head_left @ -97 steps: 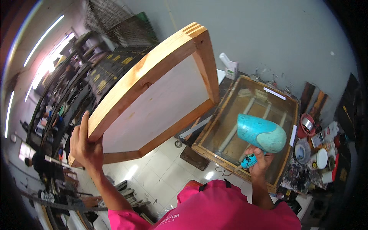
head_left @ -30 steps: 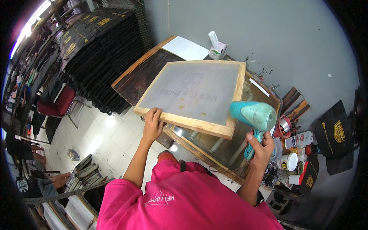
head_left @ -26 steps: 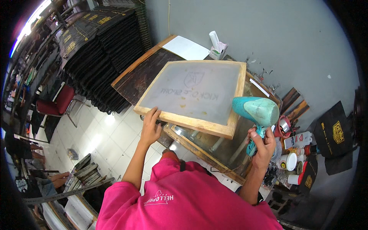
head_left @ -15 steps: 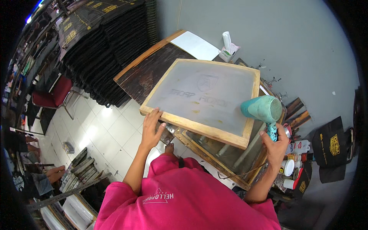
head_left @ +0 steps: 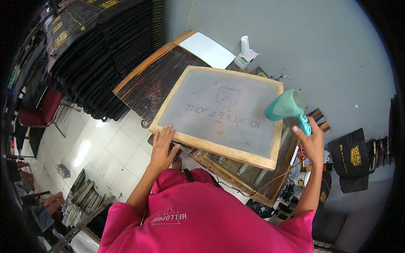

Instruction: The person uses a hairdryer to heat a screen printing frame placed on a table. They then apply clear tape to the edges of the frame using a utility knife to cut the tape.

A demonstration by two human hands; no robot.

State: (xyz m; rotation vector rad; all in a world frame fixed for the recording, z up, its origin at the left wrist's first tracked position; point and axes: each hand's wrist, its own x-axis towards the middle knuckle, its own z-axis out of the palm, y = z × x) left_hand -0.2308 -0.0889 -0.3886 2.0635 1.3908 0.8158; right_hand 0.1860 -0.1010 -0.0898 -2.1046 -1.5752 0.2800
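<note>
A wood-framed printing screen [head_left: 236, 157] with grey mesh and a faint reversed logo and lettering lies over a work table. My left hand [head_left: 162, 148] grips its near left corner, fingers over the wooden bar and thumb at the outer side. In my right hand [head_left: 311, 141] is a teal hair dryer [head_left: 286, 105], held by its paint-specked handle. The dryer's nozzle points left, above the screen's right edge. Its dark cord runs below my right hand toward the table's near edge.
The dark wooden table top [head_left: 145, 80] carries a white sheet [head_left: 206, 49] and a small box [head_left: 242, 61] beside the grey wall. Black stacked bags [head_left: 101, 63] rise at the left, near a red chair [head_left: 38, 109]. Containers [head_left: 303, 178] stand right of the table.
The hair dryer has risen slightly and turned, its rear grille now facing farther away. The view has shifted a little; the logo on the screen shows more clearly. My left hand stays at the frame corner.
</note>
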